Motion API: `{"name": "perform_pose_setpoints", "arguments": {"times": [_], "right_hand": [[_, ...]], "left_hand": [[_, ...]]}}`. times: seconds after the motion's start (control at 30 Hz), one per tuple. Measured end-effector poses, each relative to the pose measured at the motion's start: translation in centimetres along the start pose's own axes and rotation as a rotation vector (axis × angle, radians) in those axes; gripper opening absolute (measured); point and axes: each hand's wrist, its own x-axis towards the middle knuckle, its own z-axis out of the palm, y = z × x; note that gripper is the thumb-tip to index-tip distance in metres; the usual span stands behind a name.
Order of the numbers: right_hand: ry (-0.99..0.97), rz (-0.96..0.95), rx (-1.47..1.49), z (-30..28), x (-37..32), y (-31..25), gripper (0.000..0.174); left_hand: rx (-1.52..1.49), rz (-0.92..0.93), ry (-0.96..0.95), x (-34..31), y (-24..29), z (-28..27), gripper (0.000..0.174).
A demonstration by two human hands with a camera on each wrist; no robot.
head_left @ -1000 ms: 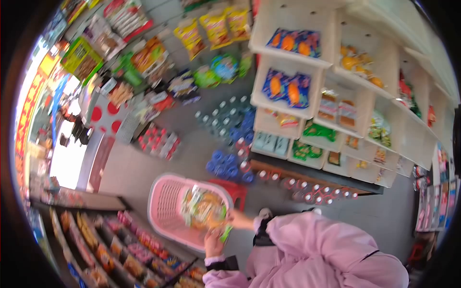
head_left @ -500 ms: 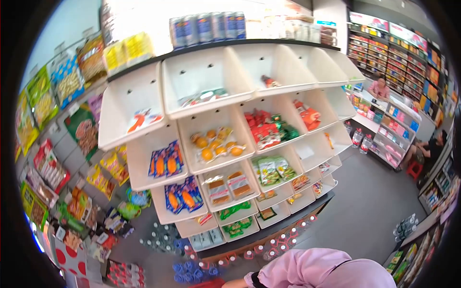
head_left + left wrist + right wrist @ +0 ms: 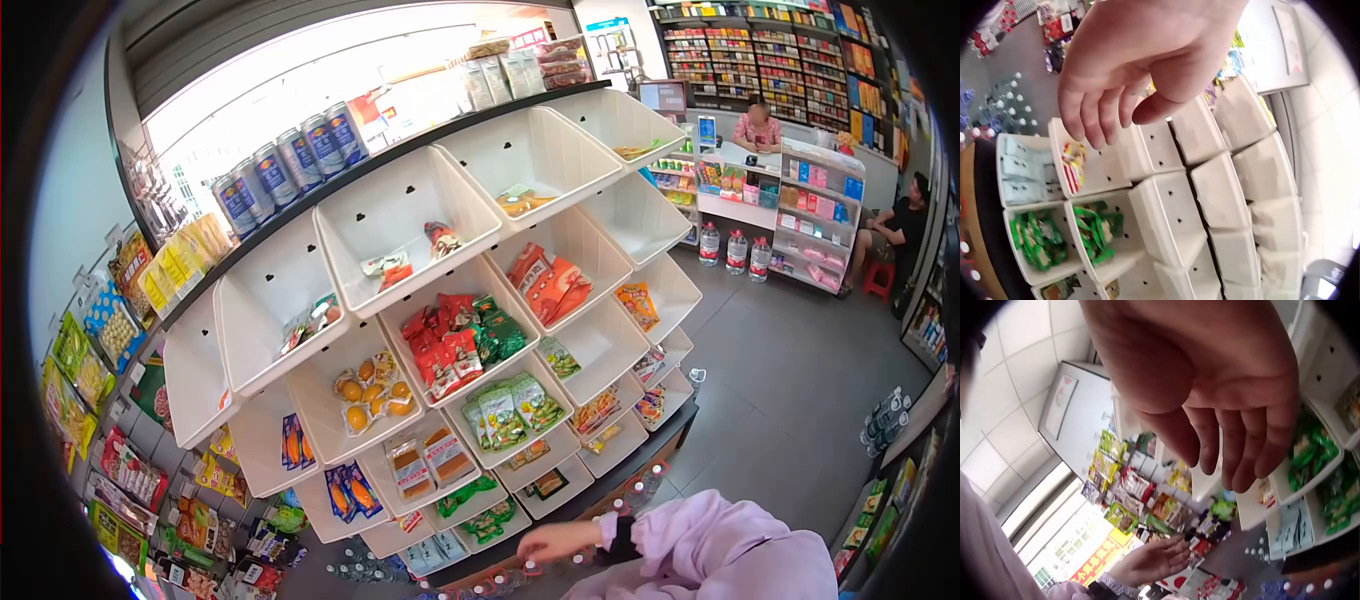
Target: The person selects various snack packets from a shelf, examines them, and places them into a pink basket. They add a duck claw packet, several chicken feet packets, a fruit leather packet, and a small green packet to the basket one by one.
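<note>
My right hand [image 3: 557, 541] is low in the head view, fingers loosely bent and holding nothing, below the lowest bins of a white snack rack. In the right wrist view its relaxed fingers hang near bins with green packets [image 3: 1311, 456] and pale blue boxes [image 3: 1291, 528]. My left hand [image 3: 1141, 50] is also empty, its fingers loosely bent, and overlaps the rack in the left wrist view. Past its fingertips are a bin with a red-and-yellow packet [image 3: 1074, 165] and another of green packets [image 3: 1036, 240]. The head view does not include the left hand.
Tiered bins hold red packets [image 3: 440, 345], green-and-white bags [image 3: 512, 410] and round orange snacks [image 3: 372, 392]. Blue cans [image 3: 295, 160] stand on top. Bottles [image 3: 500, 580] line the rack's foot. A person [image 3: 757, 130] is at the counter; another person [image 3: 893, 228] sits right.
The head view swung from the pink basket up to the snack rack and counter. Both hands were at a package in the basket; now both are empty, and the basket is out of view.
</note>
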Motion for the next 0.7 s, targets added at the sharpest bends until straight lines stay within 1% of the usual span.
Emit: {"name": "perform_pose_setpoints", "arguments": {"times": [0.03, 0.07, 0.1, 0.13, 0.17, 0.2, 0.23, 0.27, 0.33, 0.4, 0.47, 0.57, 0.6, 0.67, 0.7], "right_hand": [[0.065, -0.037, -0.002, -2.8, -1.6, -2.5, 0.026], [0.144, -0.076, 0.019, -5.1, -2.4, -2.6, 0.026], [0.251, -0.172, -0.126, -7.8, -3.1, -2.6, 0.026], [0.361, -0.202, -0.118, -10.4, -4.3, -4.1, 0.025], [0.426, -0.099, -0.015, -13.3, -5.5, -6.1, 0.025], [0.583, -0.216, -0.180, -16.1, -6.3, -7.3, 0.023], [0.650, -0.227, -0.180, -19.1, -6.9, -7.9, 0.024], [0.718, -0.238, -0.180, -22.0, -7.4, -8.4, 0.025], [0.956, -0.231, -0.317, -26.9, -8.3, -10.1, 0.024], [1.162, -0.293, -0.622, -31.7, -8.5, -10.4, 0.024], [1.273, -0.166, -0.874, -35.5, -8.2, -10.2, 0.024], [1.149, 0.283, -0.915, -38.5, -7.2, -10.5, 0.029], [1.158, 0.271, -0.866, -39.4, -6.4, -9.8, 0.027], [1.170, 0.249, -0.769, -41.0, -5.0, -7.7, 0.028], [1.170, 0.198, -0.764, -41.2, -4.8, -7.5, 0.028]], "left_hand": [[-0.363, -0.279, 0.000, 1.9, 3.8, 1.6, 0.025], [-0.729, -0.556, 0.004, 3.3, 7.1, 3.1, 0.026], [-0.701, -0.543, -0.046, 4.3, 7.4, 4.5, 0.026], [-0.674, -0.528, -0.096, 5.4, 7.4, 6.1, 0.027], [-0.687, -0.456, -0.104, 6.2, 8.4, 7.6, 0.028], [-0.699, -0.381, -0.112, 7.1, 9.7, 9.0, 0.029], [-0.710, -0.307, -0.119, 7.9, 11.0, 10.3, 0.030], [-0.747, -0.318, -0.143, 8.7, 12.2, 11.4, 0.028], [-0.820, -0.332, -0.189, 10.3, 14.7, 13.1, 0.024], [-0.771, -0.285, -0.253, 11.1, 16.7, 14.4, 0.026], [-0.767, -0.275, -0.313, 11.8, 18.8, 15.5, 0.026], [-0.724, -0.181, -0.393, 12.6, 21.7, 16.9, 0.024], [-0.689, -0.188, -0.426, 13.0, 22.6, 17.2, 0.024], [-0.692, -0.142, -0.445, 13.9, 24.3, 18.0, 0.024], [-0.695, -0.120, -0.453, 14.3, 25.0, 18.4, 0.024]]}}
